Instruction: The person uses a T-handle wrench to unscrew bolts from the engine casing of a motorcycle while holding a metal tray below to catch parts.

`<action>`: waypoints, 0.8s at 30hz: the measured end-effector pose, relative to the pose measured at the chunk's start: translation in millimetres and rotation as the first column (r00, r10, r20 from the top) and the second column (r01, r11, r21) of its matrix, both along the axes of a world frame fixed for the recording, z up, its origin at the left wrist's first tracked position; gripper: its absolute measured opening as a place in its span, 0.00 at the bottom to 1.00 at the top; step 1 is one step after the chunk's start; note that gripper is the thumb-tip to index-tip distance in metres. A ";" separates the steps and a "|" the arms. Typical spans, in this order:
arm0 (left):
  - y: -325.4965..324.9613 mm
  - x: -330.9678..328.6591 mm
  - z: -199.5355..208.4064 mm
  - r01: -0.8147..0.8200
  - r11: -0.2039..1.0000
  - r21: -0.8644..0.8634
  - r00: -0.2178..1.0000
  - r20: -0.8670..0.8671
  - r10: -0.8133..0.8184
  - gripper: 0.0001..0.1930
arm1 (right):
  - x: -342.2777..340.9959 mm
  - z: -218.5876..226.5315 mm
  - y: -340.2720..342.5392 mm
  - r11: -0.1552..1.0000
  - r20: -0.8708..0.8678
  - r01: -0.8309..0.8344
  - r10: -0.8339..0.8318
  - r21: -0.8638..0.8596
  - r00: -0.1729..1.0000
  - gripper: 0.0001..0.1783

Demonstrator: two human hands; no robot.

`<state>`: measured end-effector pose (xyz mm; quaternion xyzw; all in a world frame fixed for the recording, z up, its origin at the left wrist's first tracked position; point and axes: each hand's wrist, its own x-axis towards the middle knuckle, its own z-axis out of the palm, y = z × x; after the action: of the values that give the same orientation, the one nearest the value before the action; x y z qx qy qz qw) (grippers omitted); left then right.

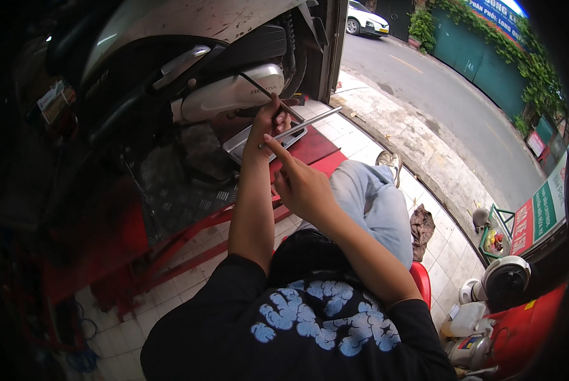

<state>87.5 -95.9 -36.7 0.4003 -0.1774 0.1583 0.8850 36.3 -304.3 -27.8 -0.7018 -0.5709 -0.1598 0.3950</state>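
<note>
A T-handle wrench [322, 115] has its dark shaft running up to the silver engine-side cover [233, 92] of a scooter. Around the shaft, near the crossbar, my left hand [273, 122] is closed. My right hand [302, 184] has its index finger stretched out, the tip touching the near end of the silver crossbar. Its other fingers are loosely bent and hold nothing. Below the wrench lies a shallow metal tray [237, 147], partly hidden by my left hand and forearm. Where the shaft's tip meets the cover is too small to make out.
The scooter stands on a red lift platform [325, 166] with a dark tread plate [192, 200]. A brown rag [422, 228] lies on the white tiles to the right. Containers, including a whitish jug [467, 319], stand at lower right. Beyond the doorway run a pavement and street [449, 95].
</note>
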 end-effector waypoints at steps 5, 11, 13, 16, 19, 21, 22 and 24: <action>-8.4 -0.8 4.9 -0.068 0.998 -0.001 0.997 0.031 0.068 0.26 | 9.8 -34.4 6.8 0.982 0.115 0.102 -0.084 -0.160 0.990 0.24; -9.9 -4.7 6.1 -0.125 0.992 -0.003 0.992 -0.011 0.125 0.23 | 23.4 -27.1 -4.9 0.990 -0.262 0.096 -0.121 -0.106 0.957 0.24; -11.2 -4.1 6.8 -0.111 0.994 -0.015 0.994 -0.005 0.111 0.22 | 23.5 -25.0 -7.8 0.998 -0.357 0.053 -0.057 -0.023 0.932 0.25; -12.4 0.2 2.5 -0.075 0.995 -0.063 0.997 0.023 0.076 0.21 | 26.4 -31.7 -8.7 1.000 -0.469 -0.015 0.007 -0.014 0.883 0.30; -9.0 5.8 -1.1 -0.006 0.996 -0.090 0.997 0.076 0.013 0.20 | 39.4 -45.7 -4.5 0.999 -0.528 -0.038 0.020 -0.024 0.849 0.33; -3.4 7.4 -3.9 0.030 0.996 -0.081 0.995 0.094 -0.022 0.20 | 45.9 -49.1 -2.2 0.999 -0.657 -0.020 0.037 0.034 0.753 0.36; -1.8 8.7 -5.6 0.017 0.996 -0.091 0.997 0.077 -0.010 0.20 | 52.7 -48.8 -3.6 0.996 -0.729 -0.034 0.087 0.087 0.679 0.37; 1.1 7.3 -4.4 -0.015 0.994 -0.111 0.999 0.046 0.021 0.19 | 65.9 -31.7 -7.1 0.979 -0.838 -0.053 0.196 0.196 0.509 0.38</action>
<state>94.9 -94.8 -41.1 0.3485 -0.1854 0.1851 0.9000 102.3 -311.4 -59.5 -0.6160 -0.3395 0.1924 0.6843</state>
